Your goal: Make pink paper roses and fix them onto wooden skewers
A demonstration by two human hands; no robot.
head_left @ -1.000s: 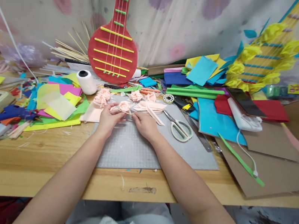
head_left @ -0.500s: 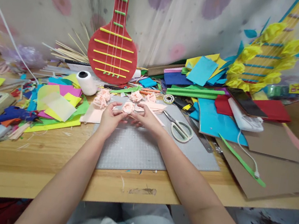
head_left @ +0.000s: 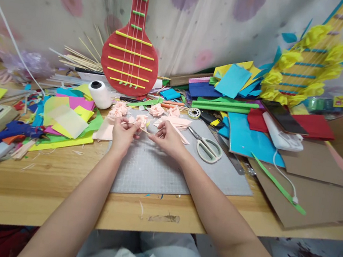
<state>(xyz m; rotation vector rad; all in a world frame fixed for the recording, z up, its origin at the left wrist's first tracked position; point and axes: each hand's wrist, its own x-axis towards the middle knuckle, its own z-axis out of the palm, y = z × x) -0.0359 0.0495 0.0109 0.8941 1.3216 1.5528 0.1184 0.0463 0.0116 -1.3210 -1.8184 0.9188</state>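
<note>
Over the grey cutting mat (head_left: 154,173), my left hand (head_left: 124,136) is closed around the base of a pale pink paper flower (head_left: 141,120). A thin, light-coloured stick (head_left: 145,131) runs from beneath that flower toward my right hand (head_left: 167,138), whose thumb and fingers pinch its other end. More pink paper flowers lie beyond my hands, one cluster (head_left: 118,109) at the left and another flower (head_left: 156,109) farther back. Pink paper strips (head_left: 176,122) rest behind my right hand. Scissors (head_left: 207,150) with pale handles lie to its right.
Behind the mat stands a red paper lute shape (head_left: 129,63); a yellow-flowered one (head_left: 301,71) leans at right. A white thread spool (head_left: 99,94), coloured paper scraps (head_left: 67,116) and a blue glue gun (head_left: 4,134) occupy the left. Brown cardboard (head_left: 308,189) lies right.
The flower has tipped and shifted left with my left hand. My right hand has drawn slightly away from the bloom, and the thin stick now shows between both hands.
</note>
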